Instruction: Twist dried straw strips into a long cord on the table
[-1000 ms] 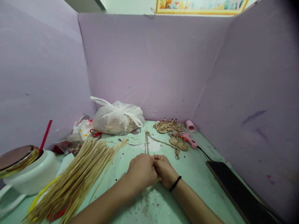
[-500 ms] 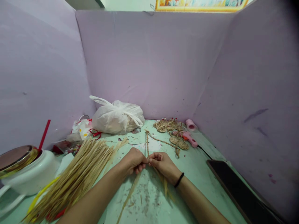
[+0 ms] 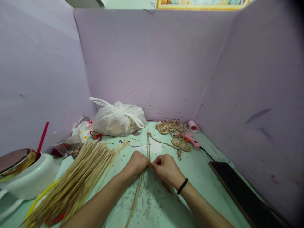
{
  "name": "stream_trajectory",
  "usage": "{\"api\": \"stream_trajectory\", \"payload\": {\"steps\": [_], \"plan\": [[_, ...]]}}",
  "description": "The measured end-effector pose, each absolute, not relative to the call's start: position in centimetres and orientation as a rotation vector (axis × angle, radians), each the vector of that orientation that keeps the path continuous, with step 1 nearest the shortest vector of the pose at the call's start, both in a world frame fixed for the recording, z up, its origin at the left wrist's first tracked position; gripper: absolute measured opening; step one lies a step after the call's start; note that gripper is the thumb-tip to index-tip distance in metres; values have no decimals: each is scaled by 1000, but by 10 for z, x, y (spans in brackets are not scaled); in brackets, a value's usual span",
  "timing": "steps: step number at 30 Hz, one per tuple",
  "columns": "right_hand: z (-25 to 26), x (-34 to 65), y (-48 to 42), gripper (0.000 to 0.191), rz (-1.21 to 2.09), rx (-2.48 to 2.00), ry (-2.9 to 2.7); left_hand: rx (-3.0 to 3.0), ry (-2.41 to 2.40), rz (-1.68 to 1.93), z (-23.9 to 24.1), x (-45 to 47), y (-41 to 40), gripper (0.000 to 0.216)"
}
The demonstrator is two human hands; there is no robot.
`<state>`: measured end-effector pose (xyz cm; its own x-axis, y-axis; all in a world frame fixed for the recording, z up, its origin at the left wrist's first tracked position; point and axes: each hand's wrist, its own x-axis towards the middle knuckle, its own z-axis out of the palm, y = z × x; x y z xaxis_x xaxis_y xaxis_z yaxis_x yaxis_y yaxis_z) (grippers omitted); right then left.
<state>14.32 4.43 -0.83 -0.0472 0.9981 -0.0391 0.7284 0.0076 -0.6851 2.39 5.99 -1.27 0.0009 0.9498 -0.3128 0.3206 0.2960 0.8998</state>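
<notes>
My left hand [image 3: 138, 162] and my right hand [image 3: 164, 167] meet at the middle of the table, fingertips almost touching. Both pinch the near end of a thin twisted cord [image 3: 149, 147] of dried plant fibre. From there the cord runs straight away to a bend at the far side, then slants right to a knotted tail. A loose pale strand [image 3: 135, 200] trails toward me from under my left hand. Other strand ends lie partly hidden beneath my right hand and wrist. The exact grip point is covered by fingers.
Dried fibre strips [image 3: 78, 177] lie in a bundle at left, beside a white pot [image 3: 42, 177]. A tied plastic bag [image 3: 118, 118] stands at the back. Coiled fibre pieces [image 3: 181, 144], a pink glue gun [image 3: 194, 141] and a pink roll [image 3: 193, 126] are back right. A dark flat slab [image 3: 237, 186] lies right.
My left hand has rolled over, its fingers now tucked under. The strand below it has swung right, and the strands under my right hand show less. The view has shifted slightly.
</notes>
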Motion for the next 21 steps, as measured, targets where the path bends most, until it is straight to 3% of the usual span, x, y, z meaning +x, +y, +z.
{"api": "stream_trajectory", "payload": {"steps": [9,12,18,21], "plan": [[-7,117,14,22,348,-1823,-2096,1012,1479,679,3,20,55,22],[-4,118,12,19,355,-1796,-2154,1120,1412,685,-1,13,59,19],[2,140,40,22,671,-1656,-1682,1146,1263,531,-1,-2,68,15],[-3,140,47,14,1313,-1461,-1340,1153,1218,526,-3,-4,69,15]]}}
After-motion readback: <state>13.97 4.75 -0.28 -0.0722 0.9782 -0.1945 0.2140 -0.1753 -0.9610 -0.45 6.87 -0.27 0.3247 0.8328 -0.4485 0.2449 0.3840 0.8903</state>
